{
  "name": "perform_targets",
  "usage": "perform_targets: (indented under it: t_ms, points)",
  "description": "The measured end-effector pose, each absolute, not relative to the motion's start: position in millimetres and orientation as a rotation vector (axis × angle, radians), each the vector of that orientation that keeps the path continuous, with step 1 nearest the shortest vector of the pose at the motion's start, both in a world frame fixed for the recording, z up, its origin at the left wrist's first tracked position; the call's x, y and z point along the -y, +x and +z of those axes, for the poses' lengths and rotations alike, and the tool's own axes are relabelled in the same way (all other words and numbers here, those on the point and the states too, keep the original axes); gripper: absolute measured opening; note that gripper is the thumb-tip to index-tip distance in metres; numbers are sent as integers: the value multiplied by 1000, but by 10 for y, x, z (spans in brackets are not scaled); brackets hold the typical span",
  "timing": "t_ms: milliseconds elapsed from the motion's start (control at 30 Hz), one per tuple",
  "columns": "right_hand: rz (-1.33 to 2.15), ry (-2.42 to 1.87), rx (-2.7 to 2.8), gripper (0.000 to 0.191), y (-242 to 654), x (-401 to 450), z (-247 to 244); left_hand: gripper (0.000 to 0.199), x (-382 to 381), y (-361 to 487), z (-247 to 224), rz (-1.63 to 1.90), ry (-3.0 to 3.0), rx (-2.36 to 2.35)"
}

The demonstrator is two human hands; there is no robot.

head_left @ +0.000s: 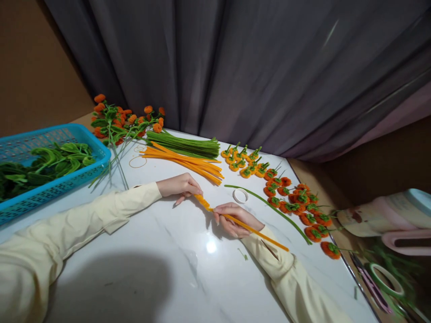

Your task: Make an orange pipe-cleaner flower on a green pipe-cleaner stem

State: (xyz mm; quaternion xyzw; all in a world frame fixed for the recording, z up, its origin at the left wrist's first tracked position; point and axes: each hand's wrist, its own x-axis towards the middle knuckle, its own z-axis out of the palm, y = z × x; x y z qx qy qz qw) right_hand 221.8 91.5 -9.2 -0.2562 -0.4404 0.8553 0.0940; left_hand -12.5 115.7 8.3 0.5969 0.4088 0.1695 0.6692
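Observation:
An orange pipe cleaner (pixel 257 232) stretches between my hands above the white table. My left hand (pixel 181 186) pinches its far end, where the stem is bent into a tight zigzag. Farther along, my right hand (pixel 235 219) grips it by thumb and fingers, and the straight tail runs back over my right sleeve. Beyond my hands lie a loose bunch of orange pipe cleaners (pixel 188 162) and a thick bundle of green pipe cleaners (pixel 185 144). One single green pipe cleaner (pixel 269 205) curves past a white ring (pixel 240 195), close to my right hand.
Rows of yellow flower heads (pixel 247 172) and orange flower heads (pixel 314 233) line the right side. At left stands a blue basket (pixel 101 152) of green leaves, with finished orange flowers (pixel 117 119) behind. A large cup (pixel 373 213), scissors (pixel 372 282) and green tape (pixel 386 279) sit off the right edge.

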Motion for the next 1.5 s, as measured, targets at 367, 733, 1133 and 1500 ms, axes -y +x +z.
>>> perform_targets:
  t_ms: [367,733,1133,1500]
  points:
    - [2356,-674,1297,28,2198,-857,-81,11,-1119,-86,37,375,824,-693]
    - [2192,-729,1198,27,2070,-827,-87,33,-938,79,-42,836,1296,-874]
    - [2270,-824,1216,29,2118,-854,-38,29,-1029,-27,-12,910,2081,-1180]
    - [2319,-811,1239,24,2155,-861,-41,29,-1106,-93,105,639,1728,-1151]
